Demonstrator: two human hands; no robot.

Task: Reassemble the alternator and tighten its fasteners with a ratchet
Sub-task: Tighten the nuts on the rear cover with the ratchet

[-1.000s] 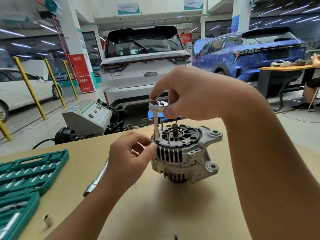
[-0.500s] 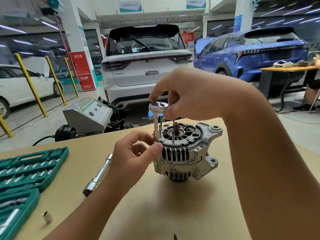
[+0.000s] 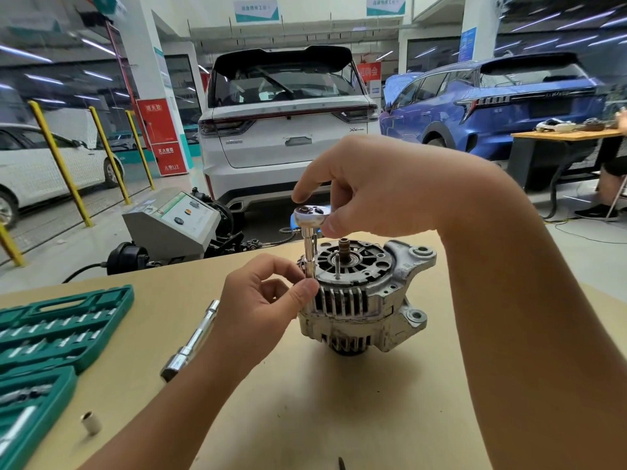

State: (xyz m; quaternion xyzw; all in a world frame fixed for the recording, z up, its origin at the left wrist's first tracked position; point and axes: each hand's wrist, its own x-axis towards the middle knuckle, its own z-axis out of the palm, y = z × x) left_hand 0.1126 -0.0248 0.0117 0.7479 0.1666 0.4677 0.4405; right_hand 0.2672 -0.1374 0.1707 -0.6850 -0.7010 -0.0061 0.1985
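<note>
On the worktop in the head view, which is the only angle we get, the alternator sits pretty much dead centre, standing on end with its shaft pointing up and a couple of long through bolts sticking out of the top housing. The right hand is up above it, curled around the head of the ratchet, thumb and fingers pinching it while the index finger points out over the top. A socket extension drops straight down from the ratchet head onto the near left edge of the housing. The left hand is down at the bottom of that extension, thumb and curled fingers closed round it right where it meets the alternator, so it looks like it's steadying the socket on a bolt head, though the bolt itself is hidden behind the fingers. I'd say we're in the tightening stage, running one through bolt down, with at least two more bolts standing proud. Next move probably needs the socket kept square on the fastener while the ratchet gets swung, and the housing braced so it doesn't spin. A spare bar tool lies left of the alternator, the green socket case is open at the far left, and one loose socket sits near the front edge.
</note>
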